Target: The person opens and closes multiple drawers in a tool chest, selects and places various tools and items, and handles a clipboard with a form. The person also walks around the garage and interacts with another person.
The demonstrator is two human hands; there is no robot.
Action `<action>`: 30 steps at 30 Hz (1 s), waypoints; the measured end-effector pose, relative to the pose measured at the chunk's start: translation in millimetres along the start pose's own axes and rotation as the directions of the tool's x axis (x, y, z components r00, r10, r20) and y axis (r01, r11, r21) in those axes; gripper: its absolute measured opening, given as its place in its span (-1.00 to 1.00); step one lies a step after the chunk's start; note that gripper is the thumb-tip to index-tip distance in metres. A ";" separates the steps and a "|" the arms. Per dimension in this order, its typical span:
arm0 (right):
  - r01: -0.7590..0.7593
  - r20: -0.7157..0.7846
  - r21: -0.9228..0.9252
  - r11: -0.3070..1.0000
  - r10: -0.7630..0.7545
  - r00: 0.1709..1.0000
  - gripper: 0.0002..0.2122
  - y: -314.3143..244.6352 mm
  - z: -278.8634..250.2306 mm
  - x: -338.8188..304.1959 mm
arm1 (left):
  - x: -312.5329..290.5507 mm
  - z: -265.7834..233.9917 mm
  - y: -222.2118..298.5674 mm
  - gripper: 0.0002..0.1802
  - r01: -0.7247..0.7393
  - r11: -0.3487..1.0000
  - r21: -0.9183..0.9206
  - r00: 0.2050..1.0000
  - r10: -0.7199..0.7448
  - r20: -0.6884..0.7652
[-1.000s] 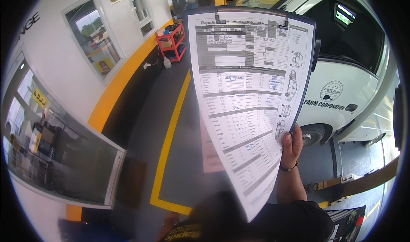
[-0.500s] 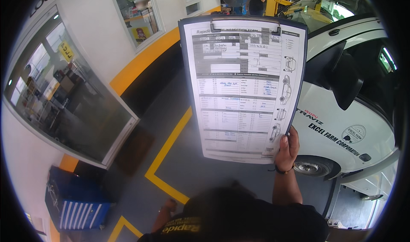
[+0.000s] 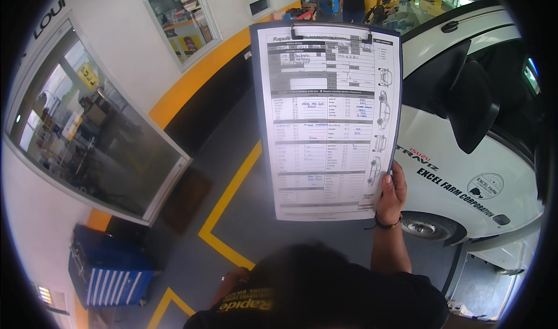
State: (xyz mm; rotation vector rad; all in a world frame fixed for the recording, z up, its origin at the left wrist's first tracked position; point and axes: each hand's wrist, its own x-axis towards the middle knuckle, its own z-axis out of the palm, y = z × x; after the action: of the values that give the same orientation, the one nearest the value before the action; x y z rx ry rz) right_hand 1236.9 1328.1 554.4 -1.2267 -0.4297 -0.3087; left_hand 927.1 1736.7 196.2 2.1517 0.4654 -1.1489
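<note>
My right hand (image 3: 393, 193) grips the lower right edge of a dark blue clipboard (image 3: 272, 30), its fingers wrapped round that edge. A printed inspection form (image 3: 317, 157) lies under the metal clip, with blue handwriting and small car outlines down its right side. The clipboard is held up facing me. A dark band circles my right wrist. My left hand (image 3: 233, 277) hangs low beside my dark shirt, partly covered by it; a ring shows, but its fingers are not clear enough to read.
A white vehicle (image 3: 459, 172) with a black side mirror (image 3: 474, 105) stands at the right. At the left are a glass door (image 3: 99, 126) and a blue tool cabinet (image 3: 116, 285). Yellow lines (image 3: 229, 195) cross the grey floor. Another person (image 3: 353, 2) stands far off.
The clipboard has shifted and turned slightly in view, still in my right hand. My left hand sits slightly nearer my shirt. The surroundings have shifted slightly with my head.
</note>
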 end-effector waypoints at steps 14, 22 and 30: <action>-0.240 0.036 0.053 0.969 0.238 0.971 -0.60 37.0 -24.0 60.5 | 29.7 5.3 45.3 -0.76 -0.097 0.995 -0.010 0.976 0.093 -0.198; -0.501 0.060 0.025 0.865 0.498 0.865 -0.61 140.9 -8.9 124.9 | 49.4 -4.5 73.1 -0.76 0.038 0.989 -0.144 0.989 -0.058 -0.137; -0.814 0.508 0.442 0.378 0.642 0.574 -0.66 338.7 151.5 263.9 | 89.0 -114.6 52.1 -0.74 0.037 0.981 -0.189 0.986 -0.066 -0.151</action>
State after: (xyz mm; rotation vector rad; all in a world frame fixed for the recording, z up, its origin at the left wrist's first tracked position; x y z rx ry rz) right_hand 1599.1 1578.2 438.2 -0.6429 -0.1240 0.7734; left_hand 1075.4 1778.0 188.3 2.0844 0.6748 -0.9279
